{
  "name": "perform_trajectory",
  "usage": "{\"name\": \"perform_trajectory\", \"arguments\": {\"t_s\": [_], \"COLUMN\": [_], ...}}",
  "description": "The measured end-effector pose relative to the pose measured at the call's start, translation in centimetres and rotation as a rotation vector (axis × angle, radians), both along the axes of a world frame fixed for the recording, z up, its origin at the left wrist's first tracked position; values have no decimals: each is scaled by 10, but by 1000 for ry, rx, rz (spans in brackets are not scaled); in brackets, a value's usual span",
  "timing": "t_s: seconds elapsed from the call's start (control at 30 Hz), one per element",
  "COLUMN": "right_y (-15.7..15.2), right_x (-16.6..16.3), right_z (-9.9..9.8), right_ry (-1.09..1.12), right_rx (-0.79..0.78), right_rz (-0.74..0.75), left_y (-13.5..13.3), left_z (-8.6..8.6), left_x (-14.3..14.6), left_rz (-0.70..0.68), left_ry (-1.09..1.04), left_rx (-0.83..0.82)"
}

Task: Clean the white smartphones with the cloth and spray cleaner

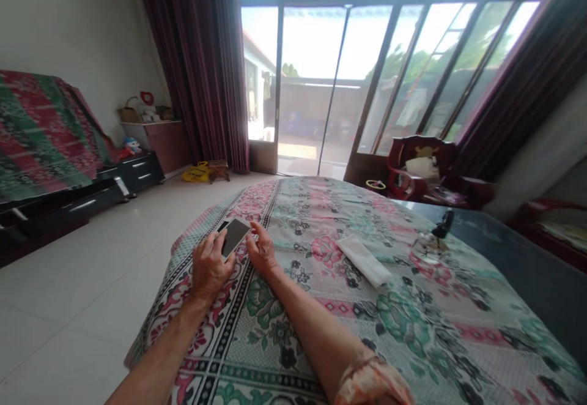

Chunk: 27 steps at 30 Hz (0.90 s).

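Note:
A smartphone [234, 234] with a dark screen lies face up on a floral patterned cloth [321, 319] that covers a table. My left hand [208, 265] curls round the phone's near left edge and holds it. My right hand [261, 249] rests on the cloth at the phone's right side, its fingertips touching that edge. A folded white cloth [364, 260] lies on the table to the right of my hands.
Dark table surface [513, 252] shows bare at the right, with a small dark object [443, 226] on it. A red wooden armchair [419, 169] stands by the glass doors. A low black cabinet [92, 191] and a covered sofa line the left wall. White tiled floor lies left.

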State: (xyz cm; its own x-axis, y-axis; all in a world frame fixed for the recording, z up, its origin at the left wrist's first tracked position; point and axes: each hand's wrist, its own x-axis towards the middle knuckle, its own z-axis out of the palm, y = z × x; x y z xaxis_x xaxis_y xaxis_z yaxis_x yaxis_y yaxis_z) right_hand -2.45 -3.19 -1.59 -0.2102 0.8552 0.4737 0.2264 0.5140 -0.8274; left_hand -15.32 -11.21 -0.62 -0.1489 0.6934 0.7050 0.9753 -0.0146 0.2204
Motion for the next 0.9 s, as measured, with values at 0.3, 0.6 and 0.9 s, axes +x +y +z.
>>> {"name": "perform_trajectory", "arguments": {"t_s": [0.3, 0.6, 0.9], "right_y": [-34, -52, -66], "right_x": [83, 183, 238], "right_z": [7, 13, 25], "right_ry": [-57, -251, -398], "right_rx": [7, 43, 249], "right_rz": [-20, -104, -161], "left_y": [-12, -3, -1], "left_z": [-3, 3, 6], "left_x": [28, 111, 175], "left_rz": [-291, -484, -383], "left_ry": [-36, -120, -72], "left_rx": [-109, -238, -362]}}
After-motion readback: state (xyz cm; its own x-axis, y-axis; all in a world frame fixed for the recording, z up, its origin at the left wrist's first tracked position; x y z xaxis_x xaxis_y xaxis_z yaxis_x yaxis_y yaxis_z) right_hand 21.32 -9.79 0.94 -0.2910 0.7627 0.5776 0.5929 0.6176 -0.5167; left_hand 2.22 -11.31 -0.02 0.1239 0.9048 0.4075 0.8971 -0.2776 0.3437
